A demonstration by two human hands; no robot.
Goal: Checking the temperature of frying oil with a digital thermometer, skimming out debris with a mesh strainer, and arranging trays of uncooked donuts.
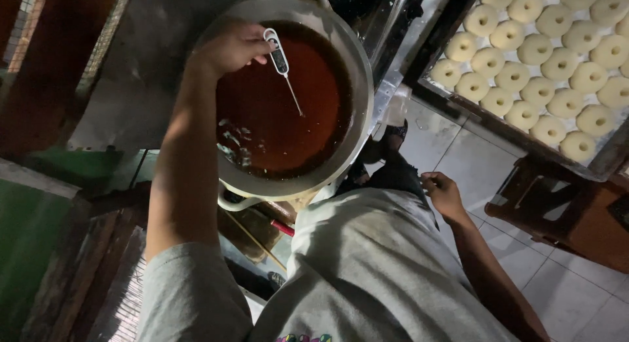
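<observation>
My left hand (229, 48) holds a white probe thermometer (278, 54) by its head, with the thin metal probe slanting down into brown oil. The oil fills a large round metal pan (359, 86) in front of me. My right hand (443, 192) hangs at my side next to my grey shirt, fingers loosely curled, holding nothing that I can see.
A metal tray (504, 133) with several rows of raw pale dough rings stands at the upper right. A dark wooden stool (563, 211) sits under it on the tiled floor. A metal surface (137, 80) and wooden boards lie to the left.
</observation>
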